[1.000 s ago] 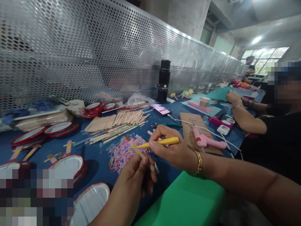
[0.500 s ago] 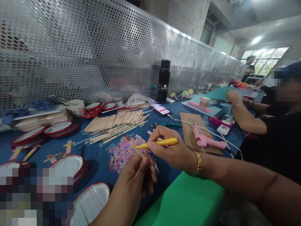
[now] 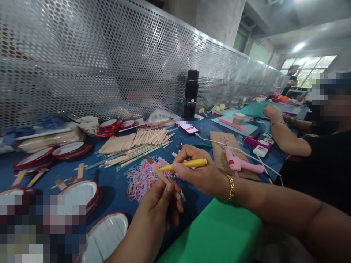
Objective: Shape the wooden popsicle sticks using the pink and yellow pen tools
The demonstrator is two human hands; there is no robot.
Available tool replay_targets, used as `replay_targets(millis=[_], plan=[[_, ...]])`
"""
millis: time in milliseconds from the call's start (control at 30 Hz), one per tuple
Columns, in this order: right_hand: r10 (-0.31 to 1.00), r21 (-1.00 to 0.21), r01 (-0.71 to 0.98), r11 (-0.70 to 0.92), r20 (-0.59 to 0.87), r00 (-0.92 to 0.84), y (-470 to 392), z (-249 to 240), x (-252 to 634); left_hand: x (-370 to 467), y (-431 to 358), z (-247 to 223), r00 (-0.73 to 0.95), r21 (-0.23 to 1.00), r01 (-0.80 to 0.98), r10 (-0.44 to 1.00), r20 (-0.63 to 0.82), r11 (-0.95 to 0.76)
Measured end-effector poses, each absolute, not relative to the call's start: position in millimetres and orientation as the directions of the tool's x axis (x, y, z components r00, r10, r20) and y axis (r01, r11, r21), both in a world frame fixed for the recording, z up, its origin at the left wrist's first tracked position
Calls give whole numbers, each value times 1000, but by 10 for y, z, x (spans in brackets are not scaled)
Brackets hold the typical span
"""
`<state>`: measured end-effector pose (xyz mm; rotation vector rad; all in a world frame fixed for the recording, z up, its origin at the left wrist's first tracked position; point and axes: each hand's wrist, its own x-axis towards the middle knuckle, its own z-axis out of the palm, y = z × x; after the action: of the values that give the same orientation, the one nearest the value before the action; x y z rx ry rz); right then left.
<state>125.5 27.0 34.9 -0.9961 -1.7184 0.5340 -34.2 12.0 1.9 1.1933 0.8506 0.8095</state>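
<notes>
Between the thumb and fingers of my left hand (image 3: 161, 204) is a wooden craft stick (image 3: 163, 178), tilted up to the left, with a brown end and a pinkish band below it. My right hand (image 3: 196, 171) pinches a yellow marker (image 3: 189, 164), its tip touching the stick just under the pink band, where a little yellow shows. Behind the stick lies a tangled pile of pastel rubber bands (image 3: 139, 179). Farther back are a row of plain craft sticks (image 3: 117, 143) and several thin wooden skewers (image 3: 128, 156).
Red-rimmed lids (image 3: 79, 193) and painted sticks (image 3: 19, 179) lie at left. A black bottle (image 3: 191, 95) and a phone (image 3: 188, 128) stand behind. Right are a pink glue gun (image 3: 244, 166) on cardboard, cables and a co-worker's arm (image 3: 290, 138). A green block (image 3: 216, 233) is in front.
Almost nothing differs. The marker's tip stays at the stick with only a very slight shift, and both hands keep their hold.
</notes>
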Motion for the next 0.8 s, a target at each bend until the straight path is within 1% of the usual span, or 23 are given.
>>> replay_targets(millis=[133, 300, 467, 600, 800], plan=[[822, -755, 347, 557, 562, -97, 265, 346, 1259, -338, 121, 10, 450, 978, -74, 881, -144, 198], [818, -749, 339, 568, 560, -132, 274, 334, 1247, -329, 126, 10, 460, 978, -94, 879, -125, 189], [827, -765, 336, 549, 555, -87, 287, 341, 1248, -332, 121, 20, 453, 980, -71, 881, -132, 184], [818, -759, 317, 569, 563, -120, 281, 353, 1240, -342, 120, 10, 458, 981, -66, 879, -131, 180], [827, -765, 334, 551, 553, -98, 294, 335, 1251, -325, 131, -11, 453, 977, -113, 885, -111, 181]])
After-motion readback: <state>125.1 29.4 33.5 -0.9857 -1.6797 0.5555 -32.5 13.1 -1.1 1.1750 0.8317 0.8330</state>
